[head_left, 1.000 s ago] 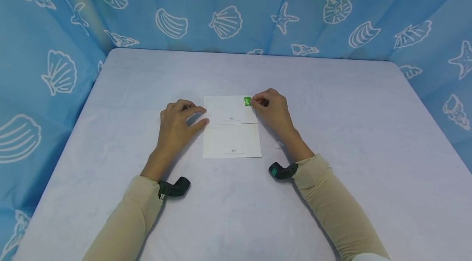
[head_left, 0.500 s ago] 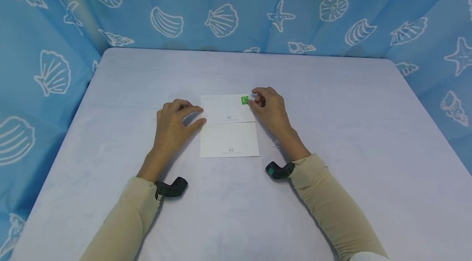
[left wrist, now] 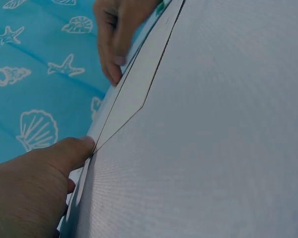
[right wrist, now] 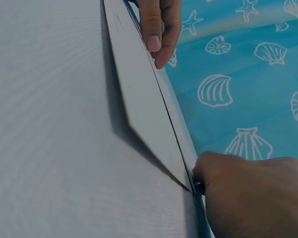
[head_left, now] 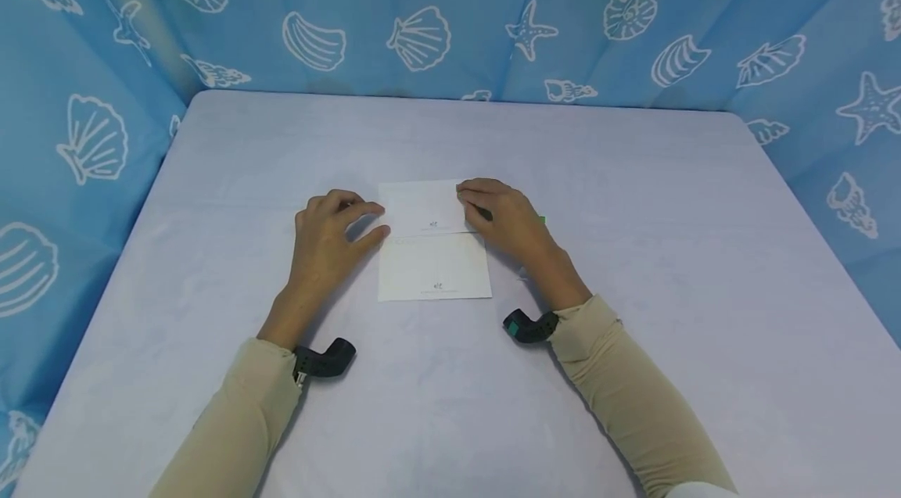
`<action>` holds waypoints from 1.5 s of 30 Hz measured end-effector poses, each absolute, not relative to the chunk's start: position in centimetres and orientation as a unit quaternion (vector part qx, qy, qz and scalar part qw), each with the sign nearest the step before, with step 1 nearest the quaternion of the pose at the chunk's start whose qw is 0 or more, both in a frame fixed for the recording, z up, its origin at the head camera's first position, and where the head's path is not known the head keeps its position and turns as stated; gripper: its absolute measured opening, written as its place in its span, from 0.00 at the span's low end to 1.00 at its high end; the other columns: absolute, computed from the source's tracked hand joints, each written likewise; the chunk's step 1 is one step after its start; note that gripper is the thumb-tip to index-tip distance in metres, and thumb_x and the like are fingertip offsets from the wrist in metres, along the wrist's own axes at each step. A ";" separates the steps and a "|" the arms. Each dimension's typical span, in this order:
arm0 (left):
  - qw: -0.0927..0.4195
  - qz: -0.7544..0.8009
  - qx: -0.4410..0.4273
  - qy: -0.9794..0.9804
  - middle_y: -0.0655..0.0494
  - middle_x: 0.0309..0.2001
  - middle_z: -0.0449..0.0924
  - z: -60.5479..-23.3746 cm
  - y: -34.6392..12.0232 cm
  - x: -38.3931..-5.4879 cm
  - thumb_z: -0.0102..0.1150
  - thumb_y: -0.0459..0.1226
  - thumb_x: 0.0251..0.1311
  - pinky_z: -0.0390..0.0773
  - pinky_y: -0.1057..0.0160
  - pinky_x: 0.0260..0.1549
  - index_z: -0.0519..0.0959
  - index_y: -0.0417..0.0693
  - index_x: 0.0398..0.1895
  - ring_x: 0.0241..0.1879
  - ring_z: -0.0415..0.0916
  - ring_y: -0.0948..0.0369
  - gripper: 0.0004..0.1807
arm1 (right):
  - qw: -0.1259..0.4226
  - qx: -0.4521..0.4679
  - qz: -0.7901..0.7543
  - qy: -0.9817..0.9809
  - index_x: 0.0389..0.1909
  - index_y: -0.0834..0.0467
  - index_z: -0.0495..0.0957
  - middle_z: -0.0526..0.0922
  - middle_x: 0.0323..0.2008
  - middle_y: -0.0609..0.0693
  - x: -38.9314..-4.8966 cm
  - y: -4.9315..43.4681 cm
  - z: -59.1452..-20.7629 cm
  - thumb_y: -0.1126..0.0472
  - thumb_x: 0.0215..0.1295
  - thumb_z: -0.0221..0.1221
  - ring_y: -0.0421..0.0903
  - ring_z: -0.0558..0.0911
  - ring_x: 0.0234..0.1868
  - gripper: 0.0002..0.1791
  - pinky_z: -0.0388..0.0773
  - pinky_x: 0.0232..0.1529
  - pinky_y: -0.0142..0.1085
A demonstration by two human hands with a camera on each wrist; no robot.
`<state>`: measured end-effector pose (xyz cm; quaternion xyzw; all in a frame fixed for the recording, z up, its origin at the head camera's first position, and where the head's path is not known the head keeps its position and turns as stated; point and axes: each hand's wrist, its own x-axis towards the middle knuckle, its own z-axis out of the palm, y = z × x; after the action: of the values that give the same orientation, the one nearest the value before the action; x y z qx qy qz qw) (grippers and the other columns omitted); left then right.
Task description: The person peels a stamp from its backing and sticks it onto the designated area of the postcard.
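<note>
Two white paper panels, an upper one [head_left: 418, 205] and a lower one [head_left: 429, 267], lie edge to edge on the table, each with a small printed emblem near its bottom. They may be envelopes or cards. My left hand [head_left: 329, 240] rests at their left edge, thumb and index apart, fingertips touching near the seam. My right hand [head_left: 510, 220] presses its fingertips on the upper panel's top right corner, covering the green stamp-like square seen there earlier. In the right wrist view, a pale panel [right wrist: 139, 99] has its near edge slightly raised, casting a shadow.
A sliver of green [head_left: 542, 220] shows past my right hand; its kind is hidden. A tiny pale scrap [head_left: 522, 274] lies beside the right wrist. White cloth [head_left: 633, 248] covers the table, with a blue shell-patterned curtain [head_left: 450, 13] behind and at the sides.
My right hand has shifted left over the upper panel's corner, and the green square has gone from sight beneath its fingers. My left hand stays at the left edge.
</note>
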<state>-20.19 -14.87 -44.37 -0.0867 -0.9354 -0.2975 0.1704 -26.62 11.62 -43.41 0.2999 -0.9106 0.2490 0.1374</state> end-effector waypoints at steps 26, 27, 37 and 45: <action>0.166 -0.294 -0.085 -0.938 0.55 0.48 0.71 -44.0 -14.6 -20.1 0.65 0.49 0.51 0.57 0.48 0.51 0.82 0.58 0.43 0.52 0.62 0.51 0.16 | 0.139 0.331 0.218 -0.908 0.53 0.61 0.76 0.74 0.55 0.52 -26.7 11.8 -43.3 0.61 0.65 0.53 0.46 0.70 0.59 0.17 0.66 0.58 0.37; 0.165 -0.293 -0.084 -0.938 0.55 0.48 0.71 -44.0 -14.6 -20.1 0.65 0.49 0.51 0.57 0.48 0.51 0.82 0.58 0.43 0.52 0.62 0.51 0.16 | 0.149 0.332 0.228 -0.903 0.52 0.61 0.76 0.74 0.55 0.52 -26.7 11.8 -43.4 0.62 0.65 0.53 0.46 0.70 0.59 0.16 0.66 0.58 0.36; 0.171 -0.291 -0.090 -0.937 0.55 0.48 0.71 -44.1 -14.7 -20.1 0.64 0.49 0.51 0.57 0.49 0.51 0.82 0.58 0.43 0.52 0.62 0.50 0.16 | 0.135 0.328 0.239 -0.904 0.50 0.61 0.78 0.76 0.52 0.52 -26.7 11.6 -43.3 0.63 0.64 0.54 0.46 0.72 0.57 0.15 0.67 0.58 0.36; 0.169 -0.291 -0.095 -0.937 0.53 0.49 0.72 -44.1 -14.8 -20.0 0.63 0.49 0.54 0.58 0.48 0.51 0.81 0.57 0.44 0.52 0.63 0.49 0.16 | 0.145 0.305 0.283 -0.898 0.48 0.60 0.79 0.76 0.51 0.49 -26.8 11.8 -43.6 0.64 0.64 0.53 0.44 0.71 0.56 0.13 0.64 0.59 0.36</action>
<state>-20.02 -14.75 -44.10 -0.0951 -0.9369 -0.2907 0.1693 -26.83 11.82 -43.63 0.3048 -0.8978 0.2827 0.1453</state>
